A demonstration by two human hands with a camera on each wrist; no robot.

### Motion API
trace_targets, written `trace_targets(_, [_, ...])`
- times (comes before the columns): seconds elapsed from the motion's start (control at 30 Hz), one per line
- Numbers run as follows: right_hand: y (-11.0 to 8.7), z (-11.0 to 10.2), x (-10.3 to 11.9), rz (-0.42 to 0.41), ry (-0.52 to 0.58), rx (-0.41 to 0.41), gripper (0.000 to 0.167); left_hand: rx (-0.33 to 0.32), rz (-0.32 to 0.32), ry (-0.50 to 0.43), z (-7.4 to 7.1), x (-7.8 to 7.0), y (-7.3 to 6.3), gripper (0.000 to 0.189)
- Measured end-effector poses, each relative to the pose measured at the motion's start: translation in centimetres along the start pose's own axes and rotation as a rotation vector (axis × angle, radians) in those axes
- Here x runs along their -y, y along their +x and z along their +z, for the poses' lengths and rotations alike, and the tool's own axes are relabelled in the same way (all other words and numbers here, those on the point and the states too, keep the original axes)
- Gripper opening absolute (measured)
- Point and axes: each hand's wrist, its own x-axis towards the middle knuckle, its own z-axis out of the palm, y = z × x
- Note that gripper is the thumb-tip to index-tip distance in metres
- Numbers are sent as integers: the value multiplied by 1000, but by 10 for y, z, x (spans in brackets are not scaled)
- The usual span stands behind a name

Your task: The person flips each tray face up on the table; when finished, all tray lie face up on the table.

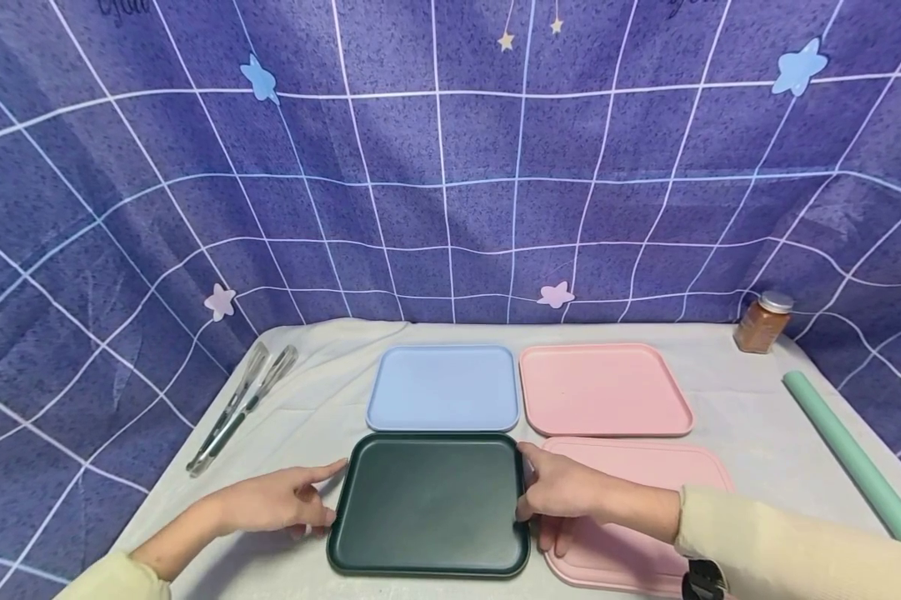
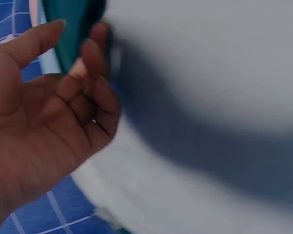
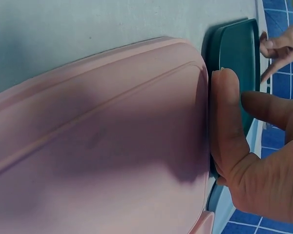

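Note:
A dark green tray [image 1: 431, 504] sits between the two hands at the near middle of the table. On its left side the left hand [image 1: 273, 500] touches the rim, index finger and thumb spread apart, with the other fingers loosely bent in the left wrist view. The right hand [image 1: 566, 487] has its index finger and thumb at the tray's right rim. Its other fingers stretch down straight beside a near pink tray [image 1: 623, 554], whose left edge lies close to the green one. Behind the green tray lies a light blue tray [image 1: 444, 387], right at its far rim.
A second pink tray [image 1: 603, 389] lies right of the blue one. Metal tongs [image 1: 243, 408] rest at the table's left edge. Back right stands a jar of brown contents [image 1: 763, 323]; a mint green roll [image 1: 855, 458] lies along the right edge. A purple gridded curtain [image 1: 480, 208] hangs behind.

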Motion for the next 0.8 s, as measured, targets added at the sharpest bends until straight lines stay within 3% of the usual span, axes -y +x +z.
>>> trace_targets(0.17, [-8,-11,3,0,55,-33,97,-104,23,186,-12,-27,7,75])
trace_targets(0.33, [-22,-39,0,-50,47,-42,90,-143,83,225,-6,-57,26,70])
trace_targets(0.53, [-47,-92,-25,-69,-17,-6,84,-87,111,137,29,-91,60,73])
trace_targets(0.8, [-84,-133,-69,45,-94,-9,84,40,90,-2,88,-115,105,71])
